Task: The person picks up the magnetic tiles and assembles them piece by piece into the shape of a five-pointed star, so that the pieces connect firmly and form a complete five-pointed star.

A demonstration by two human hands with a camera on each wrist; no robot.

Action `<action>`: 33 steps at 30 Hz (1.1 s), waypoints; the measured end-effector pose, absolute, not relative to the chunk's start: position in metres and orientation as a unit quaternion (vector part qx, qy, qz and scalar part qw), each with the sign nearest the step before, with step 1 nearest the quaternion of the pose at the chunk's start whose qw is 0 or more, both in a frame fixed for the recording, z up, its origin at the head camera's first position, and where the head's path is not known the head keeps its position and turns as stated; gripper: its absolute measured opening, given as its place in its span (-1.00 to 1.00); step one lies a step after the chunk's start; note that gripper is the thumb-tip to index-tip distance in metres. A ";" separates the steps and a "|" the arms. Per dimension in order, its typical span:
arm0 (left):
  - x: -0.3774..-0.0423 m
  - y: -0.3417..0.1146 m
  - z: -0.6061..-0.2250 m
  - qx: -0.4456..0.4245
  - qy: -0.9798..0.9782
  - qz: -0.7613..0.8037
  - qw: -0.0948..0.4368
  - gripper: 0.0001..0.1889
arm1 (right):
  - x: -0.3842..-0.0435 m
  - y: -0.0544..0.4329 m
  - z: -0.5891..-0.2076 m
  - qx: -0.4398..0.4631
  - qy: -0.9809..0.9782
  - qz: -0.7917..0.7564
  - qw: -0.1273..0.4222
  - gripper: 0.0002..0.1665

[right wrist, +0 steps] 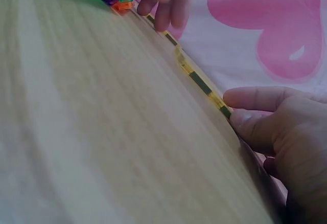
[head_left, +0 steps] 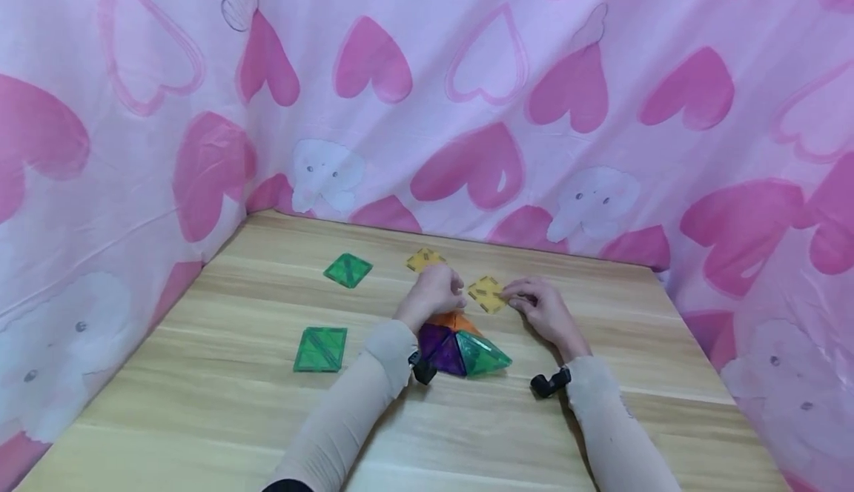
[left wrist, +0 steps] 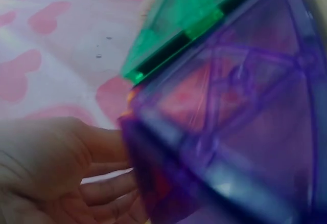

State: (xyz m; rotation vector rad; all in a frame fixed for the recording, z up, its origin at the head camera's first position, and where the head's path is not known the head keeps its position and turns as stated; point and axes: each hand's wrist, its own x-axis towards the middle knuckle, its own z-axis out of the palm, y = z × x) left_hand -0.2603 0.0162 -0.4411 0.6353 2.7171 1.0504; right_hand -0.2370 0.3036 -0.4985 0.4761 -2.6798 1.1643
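My right hand (head_left: 543, 310) pinches the edge of a flat yellow square magnetic tile (head_left: 487, 295) between thumb and forefinger; the right wrist view shows the tile (right wrist: 200, 83) edge-on, low along the tabletop. My left hand (head_left: 435, 292) hovers just behind a raised build of magnetic tiles, fingers loosely bent, and I see nothing held in it. That build has purple tiles (head_left: 442, 349), a green tile (head_left: 483, 353) and an orange tile (head_left: 463, 321) leaning together. In the left wrist view the purple tile (left wrist: 255, 111) hides some left fingertips. Another yellow tile (head_left: 423, 258) lies behind the left hand, partly covered.
Two green square tiles with diagonal lines lie on the left: a far one (head_left: 348, 270) and a nearer one (head_left: 320, 349). The wooden table (head_left: 200, 403) ends at a pink heart-patterned curtain (head_left: 373, 144) at the back and sides.
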 end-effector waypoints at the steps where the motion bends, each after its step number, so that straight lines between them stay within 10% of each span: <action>1: -0.262 0.020 -0.442 0.205 0.911 0.350 0.080 -0.86 | -0.237 0.304 -0.498 0.158 -0.899 0.400 0.081 -0.69; 7: -0.270 0.026 -0.453 0.189 0.910 0.358 0.083 -0.32 | -0.236 0.296 -0.498 0.145 -0.885 0.441 0.025 -0.40; 15: -0.307 0.038 -0.512 0.184 0.922 0.340 0.036 -0.83 | -0.233 0.289 -0.495 0.132 -0.858 0.497 0.010 -0.37; 21: -0.324 0.041 -0.520 0.191 0.928 0.317 0.037 -0.75 | -0.233 0.286 -0.492 0.124 -0.816 0.564 0.012 -0.42; 33: -0.271 0.019 -0.440 0.209 0.897 0.389 0.039 -0.76 | -0.232 0.286 -0.496 0.084 -0.800 0.594 0.025 -0.56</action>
